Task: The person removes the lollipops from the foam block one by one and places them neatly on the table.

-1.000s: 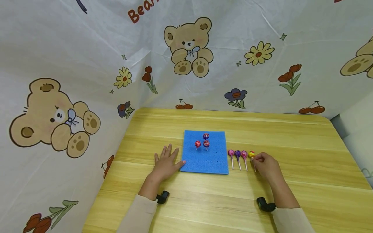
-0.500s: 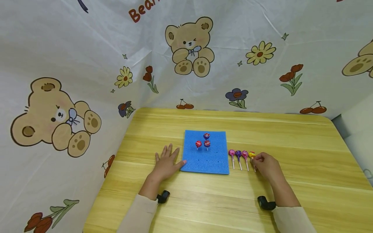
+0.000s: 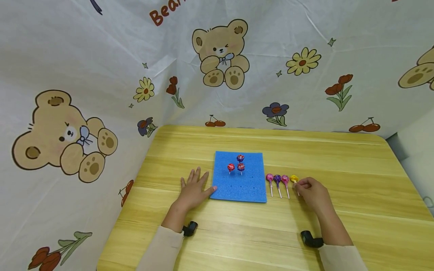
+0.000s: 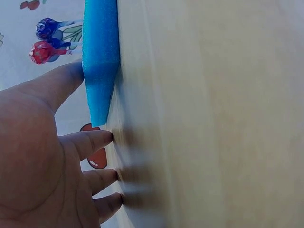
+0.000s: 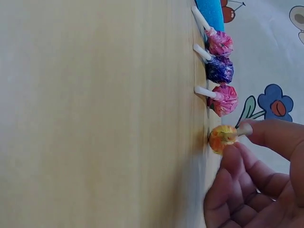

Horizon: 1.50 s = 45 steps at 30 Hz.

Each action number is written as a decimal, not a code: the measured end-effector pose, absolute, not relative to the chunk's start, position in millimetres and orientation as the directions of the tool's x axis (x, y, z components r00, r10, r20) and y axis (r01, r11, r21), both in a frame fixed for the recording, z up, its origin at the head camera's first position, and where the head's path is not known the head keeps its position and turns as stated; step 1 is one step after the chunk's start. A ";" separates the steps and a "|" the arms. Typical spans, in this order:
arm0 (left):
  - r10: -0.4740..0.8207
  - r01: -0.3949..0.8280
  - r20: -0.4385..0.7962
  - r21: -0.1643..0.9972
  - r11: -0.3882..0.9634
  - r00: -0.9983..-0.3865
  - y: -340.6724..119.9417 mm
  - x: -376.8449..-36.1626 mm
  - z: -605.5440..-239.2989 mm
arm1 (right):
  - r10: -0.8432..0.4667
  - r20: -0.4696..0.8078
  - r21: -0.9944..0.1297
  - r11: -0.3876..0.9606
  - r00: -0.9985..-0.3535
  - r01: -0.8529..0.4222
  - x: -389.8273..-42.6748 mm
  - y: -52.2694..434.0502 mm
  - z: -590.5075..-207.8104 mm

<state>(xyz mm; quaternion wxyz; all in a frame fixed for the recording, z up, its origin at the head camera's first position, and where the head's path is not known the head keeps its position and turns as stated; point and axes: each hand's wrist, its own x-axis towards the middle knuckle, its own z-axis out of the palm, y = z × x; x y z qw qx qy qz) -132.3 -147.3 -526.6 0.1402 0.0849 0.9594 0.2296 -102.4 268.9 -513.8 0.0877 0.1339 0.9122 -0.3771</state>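
A blue foam pad [image 3: 239,178] lies on the wooden table [image 3: 339,158], with three wrapped lollipops [image 3: 238,164] standing upright in it. My left hand [image 3: 193,190] rests flat on the table, its thumb touching the foam pad's [image 4: 99,57] left edge. To the pad's right, a pink lollipop [image 3: 269,177], a purple one [image 3: 277,178] and another pink one [image 3: 285,178] lie in a row. My right hand [image 3: 310,191] pinches the stick of the yellow lollipop [image 3: 294,178] at the row's right end; in the right wrist view the yellow lollipop [image 5: 221,138] sits between thumb and fingers.
A printed cloth with bears and flowers [image 3: 220,52] hangs behind and to the left of the table. Small holes dot the near half of the foam pad. Bare wood stretches to the right of my right hand and along the near edge.
The yellow lollipop's head has tipped up slightly in my right hand's pinch. My left hand has stayed put on the table.
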 end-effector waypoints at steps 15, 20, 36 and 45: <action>0.226 0.101 -0.225 0.461 0.882 -0.948 -147.7 -132.6 -526.3 | 0.313 -0.084 -0.775 0.576 -0.946 0.260 -97.8 266.1 -507.6; 0.228 0.102 -0.226 0.461 0.882 -0.947 -147.7 -132.4 -526.0 | 0.321 -0.059 -0.803 0.547 -0.945 0.235 -96.6 264.0 -505.6; 0.232 0.107 -0.227 0.458 0.883 -0.946 -146.8 -132.3 -525.4 | 0.215 -0.037 -0.861 0.489 -0.976 0.140 -96.5 240.5 -511.9; 0.231 0.101 -0.242 0.455 0.885 -0.942 -147.0 -133.0 -527.1 | 0.131 -0.028 -0.860 0.502 -0.991 0.091 -104.3 213.3 -515.6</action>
